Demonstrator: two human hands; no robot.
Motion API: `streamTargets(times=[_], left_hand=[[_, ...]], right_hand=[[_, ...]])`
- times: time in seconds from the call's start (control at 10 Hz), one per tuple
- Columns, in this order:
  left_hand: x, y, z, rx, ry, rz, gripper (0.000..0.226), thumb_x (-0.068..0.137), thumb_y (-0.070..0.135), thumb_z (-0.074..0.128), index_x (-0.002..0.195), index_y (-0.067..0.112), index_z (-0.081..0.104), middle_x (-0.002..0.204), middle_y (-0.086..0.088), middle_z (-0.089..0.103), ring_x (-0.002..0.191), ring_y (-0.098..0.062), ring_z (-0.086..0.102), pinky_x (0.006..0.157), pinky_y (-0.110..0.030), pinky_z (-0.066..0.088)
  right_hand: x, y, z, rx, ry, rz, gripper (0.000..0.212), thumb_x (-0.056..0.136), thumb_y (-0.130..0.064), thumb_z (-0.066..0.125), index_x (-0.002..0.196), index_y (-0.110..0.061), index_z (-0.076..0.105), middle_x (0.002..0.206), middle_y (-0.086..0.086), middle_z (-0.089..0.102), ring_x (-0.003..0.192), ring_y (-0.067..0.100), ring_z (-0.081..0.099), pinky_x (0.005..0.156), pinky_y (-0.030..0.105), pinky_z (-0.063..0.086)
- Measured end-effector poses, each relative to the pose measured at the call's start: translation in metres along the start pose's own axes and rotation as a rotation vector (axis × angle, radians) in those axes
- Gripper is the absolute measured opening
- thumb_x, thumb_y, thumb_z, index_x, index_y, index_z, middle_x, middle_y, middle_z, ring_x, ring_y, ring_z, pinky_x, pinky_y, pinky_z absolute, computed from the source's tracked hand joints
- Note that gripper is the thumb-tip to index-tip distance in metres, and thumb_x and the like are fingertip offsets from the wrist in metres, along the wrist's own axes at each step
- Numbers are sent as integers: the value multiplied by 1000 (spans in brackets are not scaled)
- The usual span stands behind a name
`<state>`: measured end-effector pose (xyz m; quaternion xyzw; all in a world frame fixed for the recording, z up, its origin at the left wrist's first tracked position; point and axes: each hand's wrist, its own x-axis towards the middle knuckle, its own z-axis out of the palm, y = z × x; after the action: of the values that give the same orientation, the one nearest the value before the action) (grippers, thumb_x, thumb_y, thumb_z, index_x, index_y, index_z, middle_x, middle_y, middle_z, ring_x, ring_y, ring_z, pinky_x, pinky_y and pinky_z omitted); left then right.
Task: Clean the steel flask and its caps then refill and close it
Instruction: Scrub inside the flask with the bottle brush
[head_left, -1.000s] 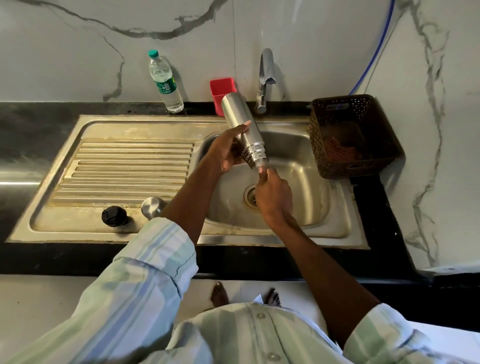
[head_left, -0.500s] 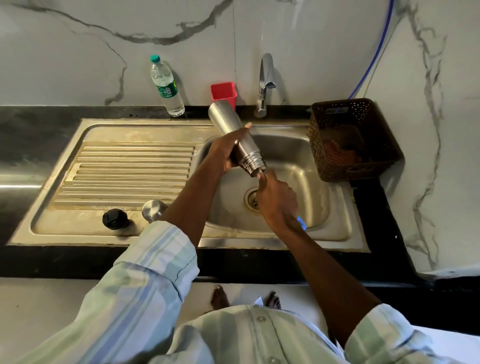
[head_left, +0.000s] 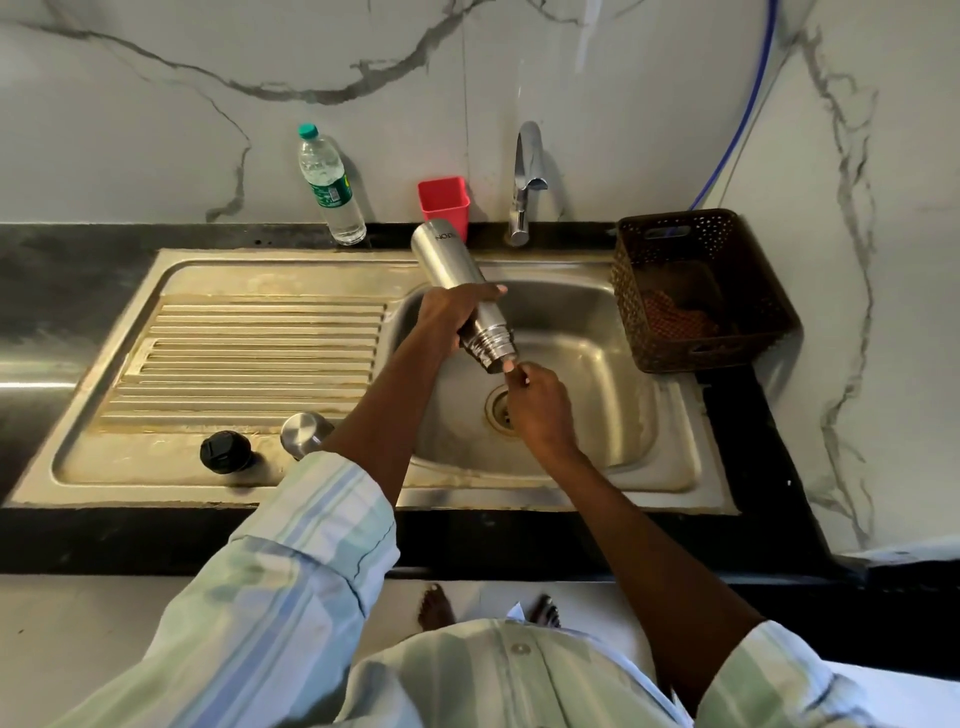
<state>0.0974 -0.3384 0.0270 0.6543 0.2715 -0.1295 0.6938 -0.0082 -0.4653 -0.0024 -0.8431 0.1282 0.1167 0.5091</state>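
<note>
The steel flask (head_left: 451, 262) is tilted over the sink basin (head_left: 649, 462), base up and back, threaded mouth down and forward. My left hand (head_left: 448, 313) grips its lower body. My right hand (head_left: 540, 405) is just below the mouth, its fingers pinched on a thin brush handle that goes into the flask. Most of the brush is hidden. The black inner cap (head_left: 224, 451) and the steel outer cap (head_left: 304, 431) stand on the draining board near its front edge, left of my left arm.
A faucet (head_left: 525, 182) stands behind the basin, with no water running. A red cup (head_left: 444, 200) and a plastic water bottle (head_left: 330, 187) stand against the wall. A brown perforated basket (head_left: 701, 291) sits at the basin's right edge. The ribbed draining board (head_left: 260, 353) lies to the left.
The flask has tipped a little further, with its base swinging left. My right hand has stayed at the mouth. A blue handle end seen by my wrist half a second ago is now hidden.
</note>
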Motion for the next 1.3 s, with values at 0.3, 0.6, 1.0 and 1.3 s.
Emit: streamTargets(times=[0.3,0.6,1.0,1.3], left_hand=[[-2,4,-4,-170,-170,-19,65,78,29,83,127,5,48,110,-16,68,98,-31,70,88,-50,57],[-4,-2,-14,-366,-336,-9,38,91,19,69,120,0,53,106,-18,64,99,-33,65,91,-47,55],[-13,-1,-10,-372,-356,1,30,94,13,61,118,-4,52,86,-15,69,73,-25,71,63,-34,60],[-12,7,1,-79,-141,12,61,79,19,81,127,1,47,100,-14,68,90,-28,69,79,-42,60]], right_hand=[[-3,-8,-4,-436,247,-120,33,102,-39,39,111,-15,61,95,10,70,87,32,65,73,37,45],[9,-14,-10,924,-391,346,31,101,-32,40,86,-10,55,48,-5,37,34,8,31,35,17,21],[10,-14,-8,1066,-416,369,28,101,-27,40,83,-11,53,47,-5,30,31,6,24,34,16,16],[-5,-9,-6,-145,149,-53,28,101,-33,45,106,-12,63,77,7,61,68,26,59,58,27,42]])
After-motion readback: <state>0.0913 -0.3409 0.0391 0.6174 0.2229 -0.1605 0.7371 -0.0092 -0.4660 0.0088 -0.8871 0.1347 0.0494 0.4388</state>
